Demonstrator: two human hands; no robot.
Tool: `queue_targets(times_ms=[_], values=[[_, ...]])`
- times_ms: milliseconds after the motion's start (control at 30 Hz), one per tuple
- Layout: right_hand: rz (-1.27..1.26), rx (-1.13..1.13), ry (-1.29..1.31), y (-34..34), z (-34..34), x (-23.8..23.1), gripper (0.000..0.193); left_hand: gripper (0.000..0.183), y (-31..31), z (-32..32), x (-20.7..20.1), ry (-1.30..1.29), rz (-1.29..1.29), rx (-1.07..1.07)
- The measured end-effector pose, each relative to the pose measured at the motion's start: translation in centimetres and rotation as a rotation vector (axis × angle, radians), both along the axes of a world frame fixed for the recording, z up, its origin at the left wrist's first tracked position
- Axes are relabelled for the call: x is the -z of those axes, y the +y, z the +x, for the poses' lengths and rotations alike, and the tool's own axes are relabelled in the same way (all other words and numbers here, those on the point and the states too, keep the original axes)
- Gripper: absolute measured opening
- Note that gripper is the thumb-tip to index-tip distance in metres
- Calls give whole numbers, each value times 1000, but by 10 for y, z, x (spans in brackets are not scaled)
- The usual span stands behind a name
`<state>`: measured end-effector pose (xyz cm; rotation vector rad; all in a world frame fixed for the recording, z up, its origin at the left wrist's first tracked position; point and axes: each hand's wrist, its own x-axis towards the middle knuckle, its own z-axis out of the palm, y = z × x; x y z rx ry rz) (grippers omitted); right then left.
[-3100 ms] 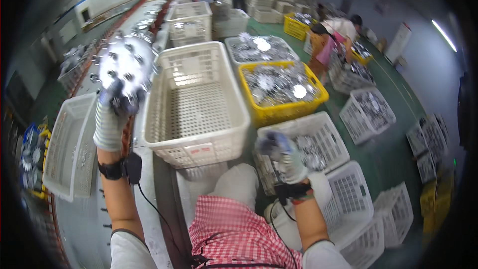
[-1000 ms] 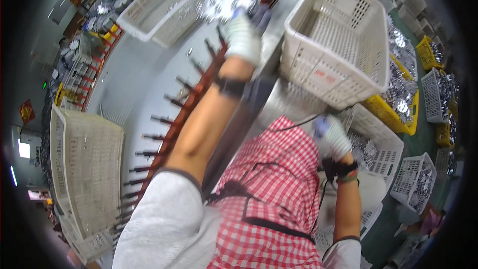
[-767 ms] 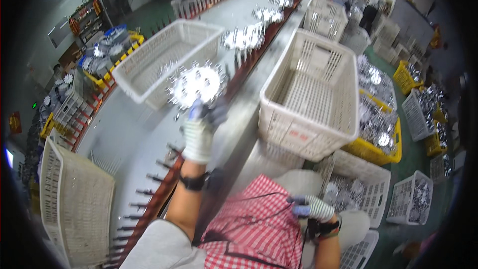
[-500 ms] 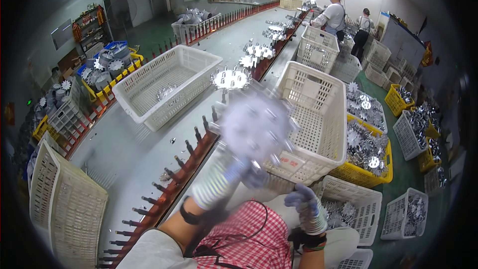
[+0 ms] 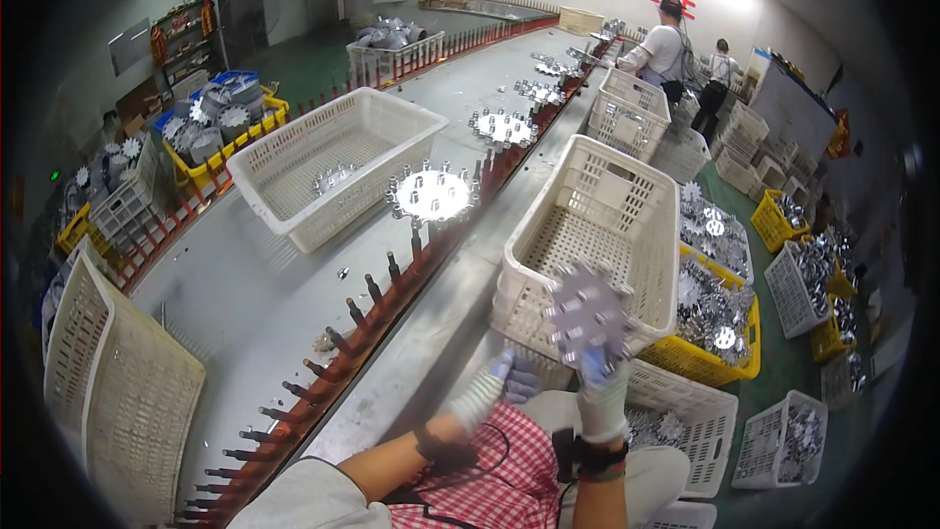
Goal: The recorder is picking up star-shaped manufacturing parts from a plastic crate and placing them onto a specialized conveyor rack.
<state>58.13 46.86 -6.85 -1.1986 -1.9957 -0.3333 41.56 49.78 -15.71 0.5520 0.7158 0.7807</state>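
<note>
My right hand (image 5: 601,388), in a striped glove with blue-grey fingers, grips a silver gear-shaped metal casting (image 5: 589,315) by its lower edge. The casting is tilted up, its studded face toward me, slightly blurred, in front of a white crate (image 5: 615,240). To its left, my left hand (image 5: 501,388), gloved alike, is apart from the casting, its fingers loosely extended with nothing visible in them. Over the line's edge, another bright casting (image 5: 432,194) rests on upright dark pegs (image 5: 394,264). Further castings (image 5: 502,126) sit on pegs farther along.
A shallow white crate (image 5: 338,162) with a few castings lies on the grey table. An upended crate (image 5: 132,372) stands at near left. Right of me are a yellow crate (image 5: 700,318) and a white crate (image 5: 700,421) of castings. Two people (image 5: 666,49) work at the far right.
The casting has moved down and right, from my left hand into my right hand. My left hand has let go and drawn back. My view has shifted slightly.
</note>
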Motion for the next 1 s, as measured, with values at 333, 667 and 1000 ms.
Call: queue_targets(times_ms=[333,667,1000], values=[[55,-245,-223,136,-173,-77,43,43,10,-58,-50,-258,327,-733],[-847,-704,742,140,-142,-39,39,49,29,-122,-87,-377,326,-884],[-1200,-557,1681,221,-132,4,60,40,-26,-129,-106,-162,411,-1115]])
